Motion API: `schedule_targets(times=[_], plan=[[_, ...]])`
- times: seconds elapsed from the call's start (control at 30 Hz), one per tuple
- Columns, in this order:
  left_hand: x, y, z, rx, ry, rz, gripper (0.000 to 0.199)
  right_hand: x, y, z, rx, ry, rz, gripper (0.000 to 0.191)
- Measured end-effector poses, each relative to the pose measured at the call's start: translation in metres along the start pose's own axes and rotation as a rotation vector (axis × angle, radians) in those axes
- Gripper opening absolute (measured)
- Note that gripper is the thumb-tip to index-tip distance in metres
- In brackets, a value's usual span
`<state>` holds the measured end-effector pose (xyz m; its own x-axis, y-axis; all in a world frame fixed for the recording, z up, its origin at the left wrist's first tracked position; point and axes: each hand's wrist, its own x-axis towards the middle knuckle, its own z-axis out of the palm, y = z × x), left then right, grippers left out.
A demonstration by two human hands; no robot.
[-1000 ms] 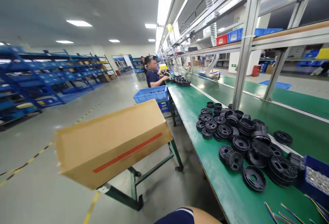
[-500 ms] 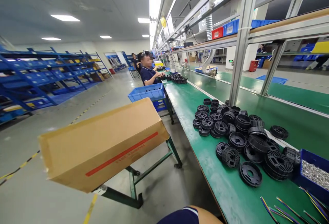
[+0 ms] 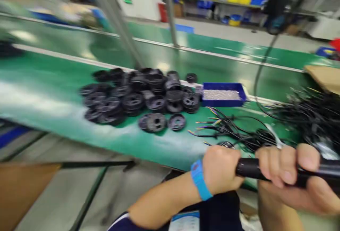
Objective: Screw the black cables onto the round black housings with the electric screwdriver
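Observation:
In my right hand (image 3: 289, 171) is a long black cylindrical tool (image 3: 326, 169), held level with the fingers wrapped round its body. My left hand (image 3: 221, 167), with a blue band at the wrist, is closed around the tool's left end. What lies inside that fist is hidden, and so is the tool's exact kind. Just beyond my hands, black cables (image 3: 239, 132) with coloured wire ends lie on the green bench. Round black plastic housings (image 3: 132, 102) are heaped to the left. A blue bin (image 3: 221, 103) of small metal parts stands behind the cables.
A large tangle of black cables (image 3: 313, 117) covers the bench's right side, below a brown board (image 3: 324, 79). A thin black cord (image 3: 265, 57) hangs down to the bench. A metal post (image 3: 114, 22) rises behind the housings. A cardboard box (image 3: 23, 192) is at lower left.
My view has swung right and down from the aisle to the bench. Both hands and the black tool have come into view. The co-worker and most of the carton have left it.

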<state>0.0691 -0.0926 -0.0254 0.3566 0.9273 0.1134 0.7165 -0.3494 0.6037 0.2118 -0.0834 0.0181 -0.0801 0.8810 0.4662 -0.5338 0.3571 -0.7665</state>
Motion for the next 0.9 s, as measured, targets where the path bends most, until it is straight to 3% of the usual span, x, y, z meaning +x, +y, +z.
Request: schedule_targets(times=[0.1, 0.2, 0.4, 0.67, 0.77, 0.9], plan=[[-0.01, -0.002, -0.007, -0.008, 0.155, 0.123, 0.008, -0.001, 0.004, 0.009, 0.153, 0.015, -0.094, 0.019], [-0.022, 0.004, -0.013, 0.008, 0.214, 0.181, 0.008, 0.003, 0.004, 0.019, 0.261, -0.048, -0.169, 0.032], [-0.026, 0.013, -0.016, 0.015, 0.156, 0.17, 0.006, -0.002, -0.009, 0.018, 0.272, -0.161, -0.137, 0.032], [-0.026, 0.01, -0.02, -0.122, -0.095, 0.037, 0.009, -0.005, -0.004, 0.016, 0.233, -0.245, -0.156, 0.027], [-0.029, 0.007, -0.018, -0.122, -0.055, 0.037, 0.006, -0.01, -0.002, 0.018, 0.17, -0.196, -0.158, 0.019], [-0.032, 0.001, -0.01, -0.037, 0.109, 0.031, 0.006, -0.015, -0.002, 0.022, 0.125, -0.13, -0.159, 0.015]])
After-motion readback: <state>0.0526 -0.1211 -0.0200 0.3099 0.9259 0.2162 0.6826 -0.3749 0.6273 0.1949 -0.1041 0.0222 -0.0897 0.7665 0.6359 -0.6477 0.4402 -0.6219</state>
